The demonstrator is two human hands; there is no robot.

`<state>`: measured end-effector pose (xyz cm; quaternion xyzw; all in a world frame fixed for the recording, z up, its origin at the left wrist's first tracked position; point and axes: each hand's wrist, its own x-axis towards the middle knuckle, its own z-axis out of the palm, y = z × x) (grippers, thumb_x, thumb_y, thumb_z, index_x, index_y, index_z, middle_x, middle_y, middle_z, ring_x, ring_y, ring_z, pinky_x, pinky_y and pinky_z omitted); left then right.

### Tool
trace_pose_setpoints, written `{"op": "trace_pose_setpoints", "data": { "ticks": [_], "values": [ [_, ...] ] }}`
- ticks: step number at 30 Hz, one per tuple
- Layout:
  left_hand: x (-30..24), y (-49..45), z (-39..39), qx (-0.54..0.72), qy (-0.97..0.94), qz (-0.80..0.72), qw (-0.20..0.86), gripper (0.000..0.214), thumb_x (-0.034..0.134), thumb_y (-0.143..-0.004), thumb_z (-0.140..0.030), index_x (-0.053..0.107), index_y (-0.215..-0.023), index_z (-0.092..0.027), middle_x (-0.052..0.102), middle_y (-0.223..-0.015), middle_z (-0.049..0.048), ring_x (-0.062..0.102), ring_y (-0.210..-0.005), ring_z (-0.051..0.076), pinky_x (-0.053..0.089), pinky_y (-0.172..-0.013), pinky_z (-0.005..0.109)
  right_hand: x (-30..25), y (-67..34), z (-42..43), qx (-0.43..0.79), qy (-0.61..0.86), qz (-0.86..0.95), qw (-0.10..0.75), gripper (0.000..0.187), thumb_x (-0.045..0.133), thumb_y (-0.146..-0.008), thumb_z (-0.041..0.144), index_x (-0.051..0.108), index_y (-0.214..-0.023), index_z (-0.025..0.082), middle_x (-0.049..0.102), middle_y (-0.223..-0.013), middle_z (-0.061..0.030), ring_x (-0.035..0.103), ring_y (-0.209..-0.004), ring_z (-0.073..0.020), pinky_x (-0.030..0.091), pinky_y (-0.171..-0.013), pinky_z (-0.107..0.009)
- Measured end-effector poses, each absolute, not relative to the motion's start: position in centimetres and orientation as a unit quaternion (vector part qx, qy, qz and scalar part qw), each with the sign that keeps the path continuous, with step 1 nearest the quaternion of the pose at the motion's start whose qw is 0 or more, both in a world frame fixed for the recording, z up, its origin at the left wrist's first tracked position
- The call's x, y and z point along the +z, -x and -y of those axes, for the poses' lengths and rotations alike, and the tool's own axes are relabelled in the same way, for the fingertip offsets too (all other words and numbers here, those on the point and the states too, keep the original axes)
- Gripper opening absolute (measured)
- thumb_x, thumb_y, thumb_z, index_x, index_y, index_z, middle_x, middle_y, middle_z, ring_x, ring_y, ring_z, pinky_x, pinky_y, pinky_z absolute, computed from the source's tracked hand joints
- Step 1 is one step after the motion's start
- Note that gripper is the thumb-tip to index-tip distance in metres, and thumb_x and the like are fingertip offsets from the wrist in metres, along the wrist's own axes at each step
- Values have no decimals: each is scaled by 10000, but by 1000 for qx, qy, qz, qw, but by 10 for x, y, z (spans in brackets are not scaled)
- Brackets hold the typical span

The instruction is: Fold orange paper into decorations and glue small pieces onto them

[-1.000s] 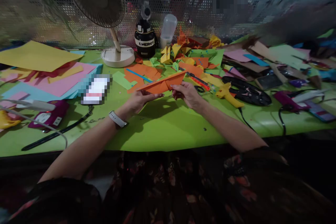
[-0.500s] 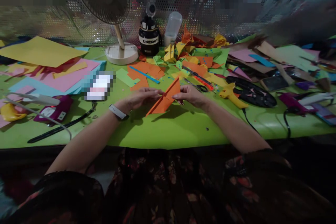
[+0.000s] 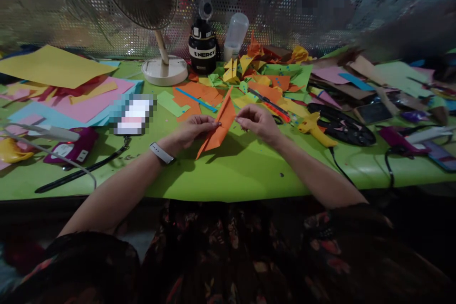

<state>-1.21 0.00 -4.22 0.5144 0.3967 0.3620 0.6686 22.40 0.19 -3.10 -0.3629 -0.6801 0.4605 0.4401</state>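
Above the green tabletop I hold a folded piece of orange paper [image 3: 220,128], tilted, with a long narrow fold along its left side. My left hand [image 3: 194,129] pinches its left edge between thumb and fingers. At the paper's right corner, the bent fingers of my right hand [image 3: 258,122] are closed, fingertips at the edge. A pair of scissors [image 3: 277,119] lies behind my right hand, partly hidden by it. Flat orange paper pieces [image 3: 199,96] and a thin blue strip [image 3: 195,99] rest just beyond my hands.
At the back stand a fan [image 3: 164,71], a black bottle [image 3: 202,52] and a clear bottle [image 3: 235,33]. A phone [image 3: 133,114] and coloured sheets [image 3: 57,66] lie left. To the right are a yellow glue gun [image 3: 317,130], a black disc [image 3: 344,123] and paper scraps [image 3: 356,78].
The orange paper has turned more upright and now shows a narrower face. My left thumb has come onto its front, while my right fingers have shifted back to its corner.
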Motion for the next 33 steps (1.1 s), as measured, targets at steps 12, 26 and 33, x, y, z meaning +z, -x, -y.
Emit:
{"op": "trace_pose_setpoints", "data": {
  "ticks": [12,26,33],
  "values": [
    [-42,9,3,354,-498,-409,678,251,866,-664,-350,728,-772,-170,682,-705,8,569,-586,86,434,-542,197,-34,-221,-7,328,278,801,415,84,698,-846,311,782,-846,306,745,-871,-34,648,-843,-198,521,-850,-400],
    [-45,6,3,366,-517,-390,668,317,892,-625,-419,750,-748,-164,673,-659,2,584,-577,77,509,-577,185,-34,-224,-8,362,268,797,401,110,743,-822,397,787,-861,304,752,-857,-24,645,-798,-193,532,-794,-386],
    [-50,2,6,402,-506,-400,650,342,886,-630,-447,757,-783,-169,736,-762,28,657,-669,114,560,-711,259,-36,-216,0,330,327,770,437,175,686,-869,426,750,-861,262,704,-899,-33,626,-851,-191,515,-754,-335]
  ]
}}
